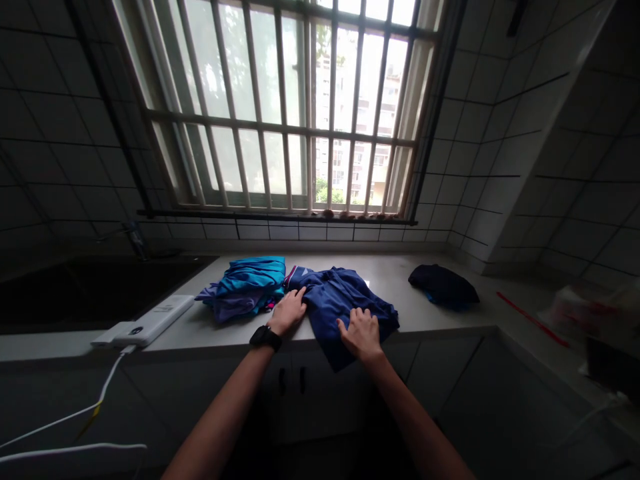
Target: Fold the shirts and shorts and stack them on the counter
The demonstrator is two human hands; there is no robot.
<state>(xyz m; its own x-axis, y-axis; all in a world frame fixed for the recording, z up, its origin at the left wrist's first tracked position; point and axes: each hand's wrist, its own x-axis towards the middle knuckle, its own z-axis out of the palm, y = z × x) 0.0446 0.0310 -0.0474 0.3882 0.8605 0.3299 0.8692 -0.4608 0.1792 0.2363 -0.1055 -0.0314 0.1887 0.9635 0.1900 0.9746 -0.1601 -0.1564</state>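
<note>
A pair of dark blue shorts (333,297), with a striped waistband at its far left, lies spread and wrinkled on the white counter (395,273). Part of the cloth hangs over the front edge. My left hand (289,311), a black watch on its wrist, rests with fingers stretched against the left side of the shorts. On the near right part of the cloth lies my right hand (362,332), thumb apart from slightly bent fingers. Just left of the shorts sits a pile of teal and purple clothes (250,283). Farther right is a dark bundle of cloth (443,285).
A white power bank (163,320) with a plugged-in cable lies at the counter's left front, beside the dark sink (100,287) and its faucet (135,240). A red strip (533,320) and a plastic bag (575,310) are at right. A barred window (300,120) stands behind.
</note>
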